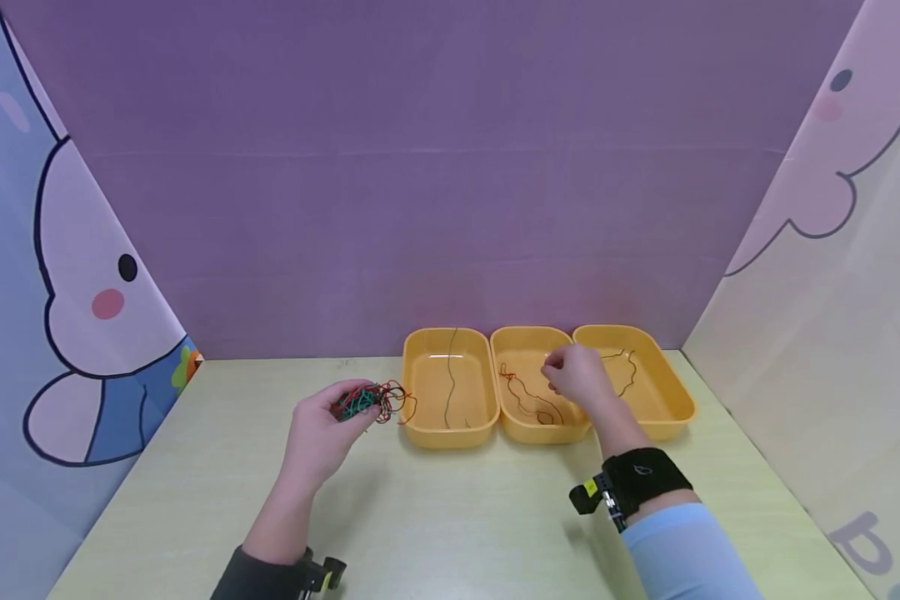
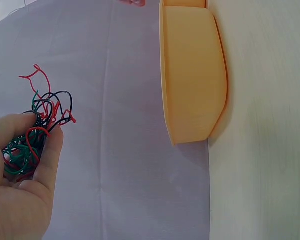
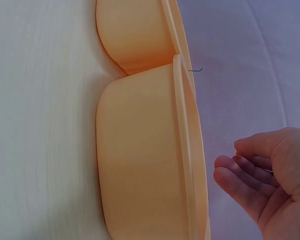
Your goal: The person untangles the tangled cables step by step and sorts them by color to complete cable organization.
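My left hand point(image 1: 318, 437) grips a tangled bundle of thin wires point(image 1: 362, 402) in red, green and black, held above the table left of the trays. In the left wrist view the wire ends stick out past the thumb and fingertips. Over the middle yellow tray point(image 1: 521, 343) hovers my right hand point(image 1: 583, 382). Its fingers are loosely bent, and in the right wrist view a gap shows between thumb and fingers with nothing visible in it. Red wires point(image 1: 522, 386) lie in the middle tray below.
The left yellow tray point(image 1: 429, 392) contains a long dark green wire point(image 1: 452, 379) and a tiny piece. Some dark wire point(image 1: 632, 367) lies in the right yellow tray point(image 1: 663, 400). All three stand side by side on the pale table point(image 1: 450, 517), against a purple backdrop point(image 1: 450, 208).
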Tool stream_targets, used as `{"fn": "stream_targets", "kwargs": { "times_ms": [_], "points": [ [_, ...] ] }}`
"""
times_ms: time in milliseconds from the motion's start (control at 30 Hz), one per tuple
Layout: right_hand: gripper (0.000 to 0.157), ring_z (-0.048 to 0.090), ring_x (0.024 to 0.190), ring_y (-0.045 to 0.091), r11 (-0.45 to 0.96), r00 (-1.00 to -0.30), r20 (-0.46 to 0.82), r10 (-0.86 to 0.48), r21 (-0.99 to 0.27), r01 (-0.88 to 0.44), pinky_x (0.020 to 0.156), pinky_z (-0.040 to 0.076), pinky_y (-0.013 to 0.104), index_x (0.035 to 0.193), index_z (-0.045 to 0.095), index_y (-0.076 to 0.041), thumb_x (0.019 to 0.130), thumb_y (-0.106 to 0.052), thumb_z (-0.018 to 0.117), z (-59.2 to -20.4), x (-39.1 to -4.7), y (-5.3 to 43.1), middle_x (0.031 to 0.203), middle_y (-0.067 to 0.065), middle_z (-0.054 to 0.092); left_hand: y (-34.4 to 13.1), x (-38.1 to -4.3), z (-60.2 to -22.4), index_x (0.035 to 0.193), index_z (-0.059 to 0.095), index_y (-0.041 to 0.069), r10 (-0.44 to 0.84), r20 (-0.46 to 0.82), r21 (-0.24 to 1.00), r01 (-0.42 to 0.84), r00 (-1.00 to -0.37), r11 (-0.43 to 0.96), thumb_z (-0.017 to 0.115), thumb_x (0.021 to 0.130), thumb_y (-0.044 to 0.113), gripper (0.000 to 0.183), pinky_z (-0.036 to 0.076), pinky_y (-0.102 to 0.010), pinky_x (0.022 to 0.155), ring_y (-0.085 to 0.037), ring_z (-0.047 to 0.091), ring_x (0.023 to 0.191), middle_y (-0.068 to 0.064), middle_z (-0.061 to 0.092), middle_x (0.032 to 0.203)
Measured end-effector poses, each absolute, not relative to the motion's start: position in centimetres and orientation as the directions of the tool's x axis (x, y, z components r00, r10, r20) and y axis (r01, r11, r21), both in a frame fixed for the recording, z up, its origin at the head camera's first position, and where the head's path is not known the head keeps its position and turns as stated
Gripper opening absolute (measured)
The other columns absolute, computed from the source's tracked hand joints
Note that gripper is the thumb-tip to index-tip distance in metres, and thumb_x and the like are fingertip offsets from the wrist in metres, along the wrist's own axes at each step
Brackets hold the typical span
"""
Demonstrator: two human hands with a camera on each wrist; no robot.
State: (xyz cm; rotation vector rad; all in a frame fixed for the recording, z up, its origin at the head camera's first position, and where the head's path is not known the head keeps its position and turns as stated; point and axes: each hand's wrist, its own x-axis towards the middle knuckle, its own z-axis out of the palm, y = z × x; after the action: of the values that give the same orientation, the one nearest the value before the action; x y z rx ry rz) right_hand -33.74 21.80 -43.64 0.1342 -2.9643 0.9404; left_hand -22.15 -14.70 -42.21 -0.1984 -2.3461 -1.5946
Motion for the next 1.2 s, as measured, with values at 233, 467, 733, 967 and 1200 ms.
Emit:
{"fn": "stream_targets", "kwargs": {
  "times_ms": [233, 467, 733, 967, 1200],
  "points": [
    [0.024, 0.06, 0.084, 0.021, 0.791, -0.983, 0.152, -0.105, -0.587, -0.175, 0.073, 0.056, 0.039, 0.106, 0.066, -0.005, 0.091, -0.023, 0.067, -42.4, -33.4, 21.9, 0.095, 0.009, 0.066, -14.7, -22.0, -42.1, 0.108, 0.069, 0.013, -0.044, 0.326, 0.879, 0.285, -0.944, 0.383, 0.078, 0.08, 0.01, 0.029, 0.057, -0.026, 0.068, -0.017, 0.061, 0.089, -0.005, 0.067, 0.104],
    [0.035, 0.061, 0.096, 0.021, 0.696, -0.959, 0.247, -0.141, -0.664, -0.273, 0.081, 0.055, 0.042, 0.115, 0.063, -0.007, 0.089, -0.03, 0.069, -40.6, -32.0, 21.6, 0.109, 0.009, 0.066, -14.5, -21.9, -42.0, 0.108, 0.069, 0.016, -0.046, 0.312, 0.884, 0.273, -0.949, 0.379, 0.078, 0.081, 0.012, 0.029, 0.058, -0.028, 0.069, -0.015, 0.06, 0.09, -0.003, 0.066, 0.103],
    [0.052, 0.059, 0.106, 0.019, 0.471, -0.921, 0.343, -0.184, -0.792, -0.389, 0.086, 0.053, 0.039, 0.127, 0.059, -0.01, 0.084, -0.035, 0.075, -40.0, -29.3, 21.2, 0.121, 0.007, 0.062, -14.5, -21.7, -41.8, 0.108, 0.069, 0.016, -0.039, 0.322, 0.891, 0.289, -0.946, 0.35, 0.078, 0.08, 0.013, 0.029, 0.058, -0.028, 0.068, -0.015, 0.061, 0.089, -0.003, 0.066, 0.103],
    [0.046, 0.057, 0.109, 0.023, 0.348, -0.908, 0.37, -0.195, -0.839, -0.417, 0.086, 0.053, 0.031, 0.126, 0.058, -0.005, 0.085, -0.021, 0.075, -40.3, -26.0, 20.9, 0.121, 0.01, 0.062, -14.6, -21.5, -42.0, 0.108, 0.069, 0.018, -0.033, 0.316, 0.895, 0.286, -0.948, 0.342, 0.079, 0.08, 0.015, 0.03, 0.058, -0.03, 0.067, -0.017, 0.061, 0.089, -0.002, 0.066, 0.103],
    [0.052, 0.058, 0.108, 0.018, 0.259, -0.912, 0.364, -0.19, -0.877, -0.404, 0.084, 0.053, 0.026, 0.126, 0.059, -0.011, 0.081, -0.029, 0.078, -42.5, -25.7, 21.3, 0.121, 0.005, 0.062, -14.7, -21.3, -41.8, 0.107, 0.069, 0.017, -0.035, 0.324, 0.89, 0.292, -0.946, 0.349, 0.079, 0.08, 0.014, 0.029, 0.058, -0.028, 0.067, -0.015, 0.061, 0.088, -0.002, 0.067, 0.102]
  ]
}}
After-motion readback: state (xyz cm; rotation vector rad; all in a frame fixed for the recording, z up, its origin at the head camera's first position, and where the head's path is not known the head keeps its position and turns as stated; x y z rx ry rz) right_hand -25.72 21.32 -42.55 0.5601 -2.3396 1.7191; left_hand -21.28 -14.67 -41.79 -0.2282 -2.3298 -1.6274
